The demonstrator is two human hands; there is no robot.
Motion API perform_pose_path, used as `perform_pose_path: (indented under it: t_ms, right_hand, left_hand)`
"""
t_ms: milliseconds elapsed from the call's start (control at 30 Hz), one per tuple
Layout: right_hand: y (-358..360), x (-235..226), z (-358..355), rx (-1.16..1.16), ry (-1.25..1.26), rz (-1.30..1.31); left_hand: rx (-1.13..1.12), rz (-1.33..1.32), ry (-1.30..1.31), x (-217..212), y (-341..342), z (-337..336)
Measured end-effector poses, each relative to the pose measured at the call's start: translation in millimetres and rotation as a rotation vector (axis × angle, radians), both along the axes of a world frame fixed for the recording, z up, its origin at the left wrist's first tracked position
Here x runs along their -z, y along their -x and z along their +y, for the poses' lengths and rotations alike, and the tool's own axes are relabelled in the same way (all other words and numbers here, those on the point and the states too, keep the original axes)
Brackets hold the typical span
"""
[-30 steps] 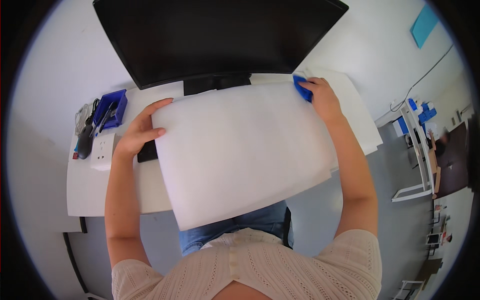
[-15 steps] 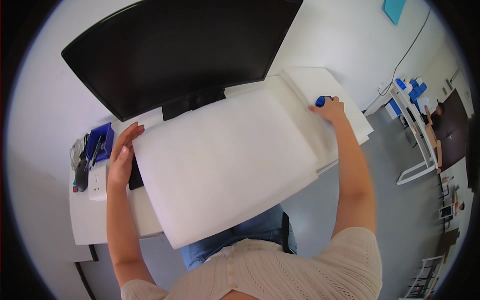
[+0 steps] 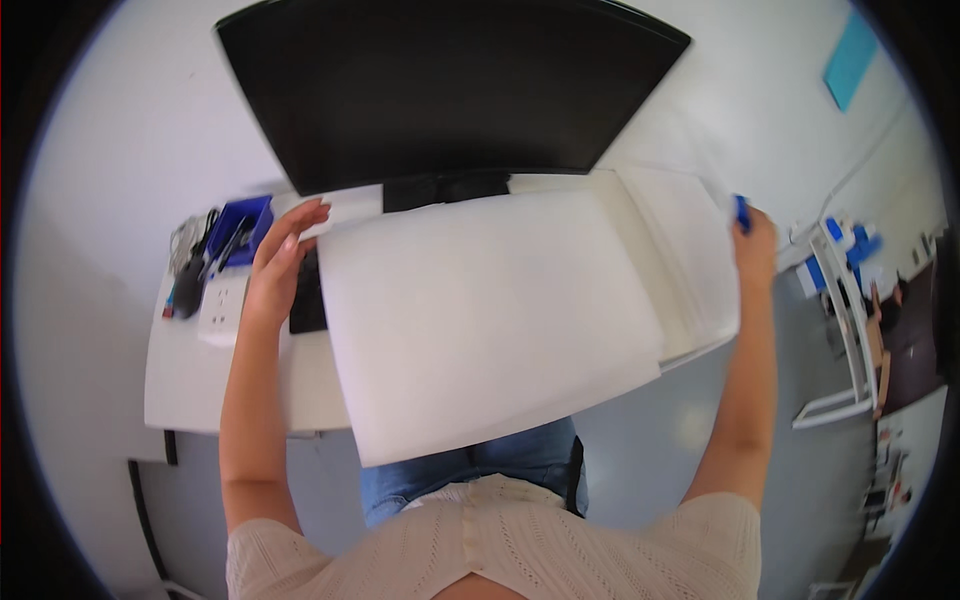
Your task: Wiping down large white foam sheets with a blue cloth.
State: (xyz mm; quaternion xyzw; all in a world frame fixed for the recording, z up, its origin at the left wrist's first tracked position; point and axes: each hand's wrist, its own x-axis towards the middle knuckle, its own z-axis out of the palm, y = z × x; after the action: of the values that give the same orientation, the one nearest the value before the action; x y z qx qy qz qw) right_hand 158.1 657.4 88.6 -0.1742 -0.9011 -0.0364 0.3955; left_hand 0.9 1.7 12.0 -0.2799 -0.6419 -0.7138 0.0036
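Note:
A large white sheet (image 3: 490, 320), which looks like foam, lies across the desk and overhangs its front edge. A second layer shows under its right side. My left hand (image 3: 285, 250) is at the sheet's far left corner, fingers stretched out and thumb apart, close to the edge; whether it touches is unclear. Out at the right end of the desk, my right hand (image 3: 757, 243) is closed round a small blue object (image 3: 742, 214), mostly hidden by the fingers. Beneath and left of that hand lies another white sheet (image 3: 685, 240).
Behind the sheet stands a black monitor (image 3: 450, 90). Left on the desk (image 3: 190, 390) are a blue bin (image 3: 262, 215) with pens, a dark mouse (image 3: 187, 288), a white power strip (image 3: 222, 305) and cables. A person sits far right beside a white-framed table (image 3: 850, 320).
My right hand has moved right with the blue object, off the right-hand white sheet. My left hand stays by the corner. The whole view has turned and shifted.

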Motion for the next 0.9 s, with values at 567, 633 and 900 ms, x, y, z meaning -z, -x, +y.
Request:
perform_pose_path:
  t_ms: [567, 633, 900]
  right_hand:
    - [-183.4, -28.5, -245.6, -0.351, -0.898, 0.247]
    - [-168.3, -16.4, -258.3, -0.575, -0.867, 0.215]
    - [-81.9, 13.6, -281.6, -0.954, -0.781, -0.034]
  left_hand:
    - [0.042, -0.096, -0.157, -13.5, -4.1, -9.9]
    - [0.072, -0.106, -0.163, -16.8, -4.4, -6.4]
    - [0.213, -0.338, -0.137, -21.1, -13.1, -4.6]
